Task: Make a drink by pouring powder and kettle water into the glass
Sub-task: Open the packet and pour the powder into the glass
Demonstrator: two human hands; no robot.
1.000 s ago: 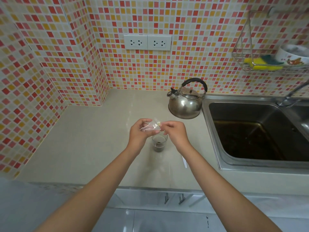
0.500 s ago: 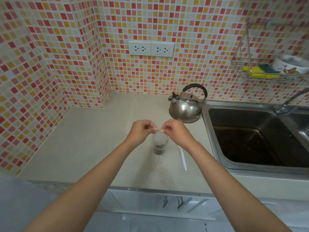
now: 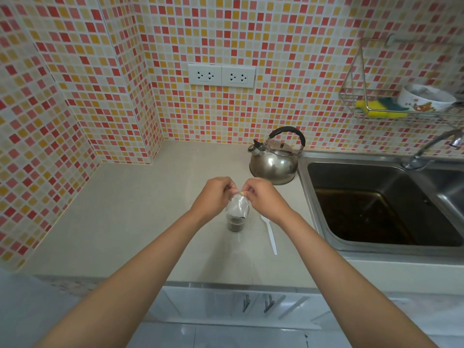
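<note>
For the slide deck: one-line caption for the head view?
Both hands, left hand and right hand, hold a clear powder bag over the glass; kettle waits behind.

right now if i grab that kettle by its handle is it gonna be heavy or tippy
The kettle is probably steady: its steel body is squat and wide-based. Its weight likely depends on the water inside, which cannot be seen. The arched black handle sits over the middle, so it should hang fairly level when lifted.
</note>
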